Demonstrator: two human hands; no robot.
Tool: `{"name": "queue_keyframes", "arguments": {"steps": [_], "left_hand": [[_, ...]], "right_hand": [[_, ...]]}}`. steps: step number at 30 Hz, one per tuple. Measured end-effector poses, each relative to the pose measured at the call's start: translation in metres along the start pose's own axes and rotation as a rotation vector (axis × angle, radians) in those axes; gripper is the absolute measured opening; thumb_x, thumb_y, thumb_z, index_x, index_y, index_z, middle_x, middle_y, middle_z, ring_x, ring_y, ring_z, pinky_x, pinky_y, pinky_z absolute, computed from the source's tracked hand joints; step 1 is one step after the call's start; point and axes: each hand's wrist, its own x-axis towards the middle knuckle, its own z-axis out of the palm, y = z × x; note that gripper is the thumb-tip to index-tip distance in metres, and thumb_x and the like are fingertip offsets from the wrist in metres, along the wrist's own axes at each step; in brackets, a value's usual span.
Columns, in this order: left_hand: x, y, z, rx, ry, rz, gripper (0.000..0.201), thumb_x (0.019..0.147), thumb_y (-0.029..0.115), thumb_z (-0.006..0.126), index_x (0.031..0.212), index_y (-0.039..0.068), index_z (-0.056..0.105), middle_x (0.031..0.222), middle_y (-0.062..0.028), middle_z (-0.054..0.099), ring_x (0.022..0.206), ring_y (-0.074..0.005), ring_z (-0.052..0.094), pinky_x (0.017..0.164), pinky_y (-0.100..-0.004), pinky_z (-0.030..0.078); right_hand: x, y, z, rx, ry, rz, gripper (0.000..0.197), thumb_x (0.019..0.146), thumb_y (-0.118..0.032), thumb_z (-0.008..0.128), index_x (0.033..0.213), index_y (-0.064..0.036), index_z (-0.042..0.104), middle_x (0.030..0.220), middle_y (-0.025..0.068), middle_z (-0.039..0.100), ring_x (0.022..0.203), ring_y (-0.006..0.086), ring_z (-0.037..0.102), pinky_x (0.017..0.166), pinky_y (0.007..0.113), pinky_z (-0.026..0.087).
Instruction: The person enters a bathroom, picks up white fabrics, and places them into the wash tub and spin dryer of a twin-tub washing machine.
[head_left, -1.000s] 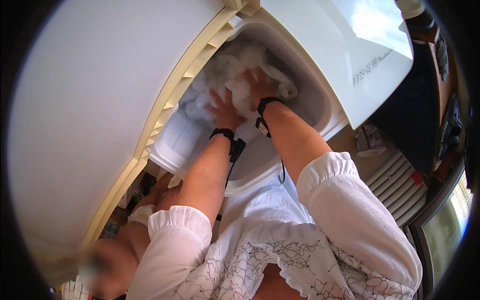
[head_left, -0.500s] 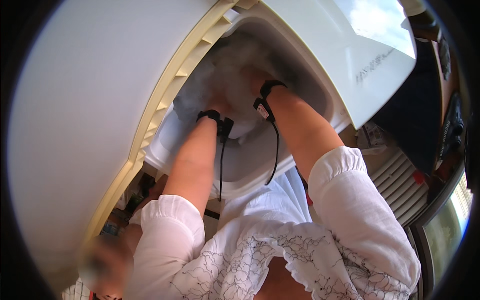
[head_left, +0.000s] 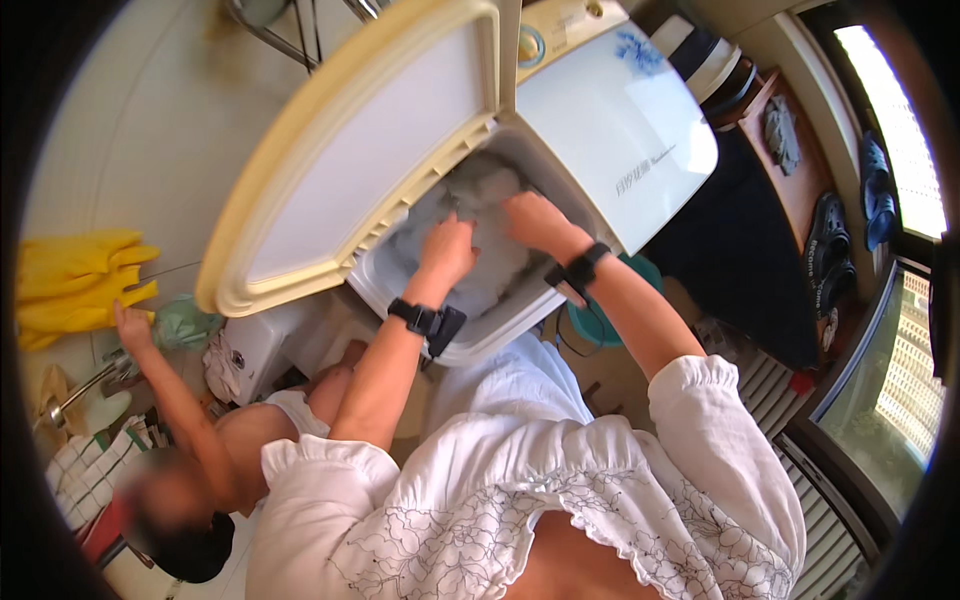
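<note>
Both my hands are inside the tub (head_left: 375, 290) of a top-loading washing machine, over a pale, wet-looking mass of white cloth (head_left: 490, 275). My left hand (head_left: 448, 250) is closed at the tub's left side, its fingertips pinched on the cloth. To its right, my right hand (head_left: 543, 222) curls downward with its fingers closed on the same cloth; the fingertips are partly hidden. Black straps with small boxes circle both wrists. The raised machine lid (head_left: 360, 140), cream-rimmed, stands to the left of the tub.
The machine's white-blue cover (head_left: 620, 130) lies right of the tub. A teal basin (head_left: 640, 290) sits below it. At left, another person's hand (head_left: 132, 325) touches yellow rubber gloves (head_left: 80, 285), near a green bag (head_left: 185, 322). Dark shoes (head_left: 828, 255) are at right beside a window.
My hands have risen from deep in the murky tub, and their fingers now show above the cloth. The view has shifted, revealing more floor, the machine's panel and the other person's outstretched arm.
</note>
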Motion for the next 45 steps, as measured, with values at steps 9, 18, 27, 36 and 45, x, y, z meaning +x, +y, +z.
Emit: {"name": "queue_keyframes", "arguments": {"steps": [9, 18, 27, 36, 45], "left_hand": [[0.011, 0.099, -0.116, 0.095, 0.151, 0.362, 0.036, 0.078, 0.009, 0.069, 0.112, 0.004, 0.060, 0.115, -0.0154, 0.058, 0.106, -0.0336, 0.055, 0.092, -0.0411, 0.045], [0.015, 0.131, -0.226, 0.632, 0.651, 0.160, 0.042, 0.079, 0.012, 0.067, 0.119, 0.006, 0.055, 0.103, -0.0136, 0.061, 0.100, -0.0346, 0.057, 0.088, -0.0449, 0.045], [-0.067, 0.188, -0.139, 0.565, 0.260, 0.187, 0.026, 0.076, 0.008, 0.066, 0.099, 0.009, 0.054, 0.095, -0.0097, 0.063, 0.090, -0.0344, 0.061, 0.073, -0.0447, 0.052], [-0.123, 0.148, 0.029, 0.661, 0.042, 0.230, 0.039, 0.072, 0.005, 0.060, 0.110, 0.011, 0.056, 0.105, -0.0083, 0.050, 0.092, -0.0299, 0.054, 0.066, -0.0402, 0.053], [-0.128, 0.121, 0.112, 0.789, 0.037, 0.111, 0.055, 0.070, 0.012, 0.073, 0.119, 0.007, 0.049, 0.128, -0.0142, 0.044, 0.114, -0.0354, 0.047, 0.075, -0.0481, 0.053]], "right_hand": [[-0.102, 0.005, -0.045, 0.355, 0.680, -0.126, 0.050, 0.076, -0.016, 0.072, 0.123, -0.0059, 0.057, 0.119, 0.0186, 0.060, 0.109, 0.0372, 0.057, 0.092, 0.041, 0.047], [-0.198, 0.058, -0.055, 0.300, 0.647, 0.015, 0.042, 0.082, -0.021, 0.069, 0.120, -0.0048, 0.060, 0.119, 0.0160, 0.061, 0.104, 0.0347, 0.059, 0.090, 0.041, 0.047], [-0.232, 0.136, -0.013, 0.430, 0.592, 0.076, 0.045, 0.079, -0.027, 0.072, 0.118, -0.0066, 0.063, 0.112, 0.0158, 0.064, 0.102, 0.0314, 0.061, 0.087, 0.040, 0.050], [-0.235, 0.193, 0.052, 0.353, 0.675, -0.119, 0.040, 0.079, -0.020, 0.074, 0.113, -0.0034, 0.063, 0.105, 0.0143, 0.067, 0.093, 0.0271, 0.065, 0.080, 0.035, 0.052], [-0.264, 0.223, 0.108, 0.559, 0.502, -0.002, 0.044, 0.083, -0.018, 0.071, 0.121, 0.0006, 0.059, 0.114, 0.0173, 0.065, 0.093, 0.0246, 0.067, 0.078, 0.033, 0.053]]}}
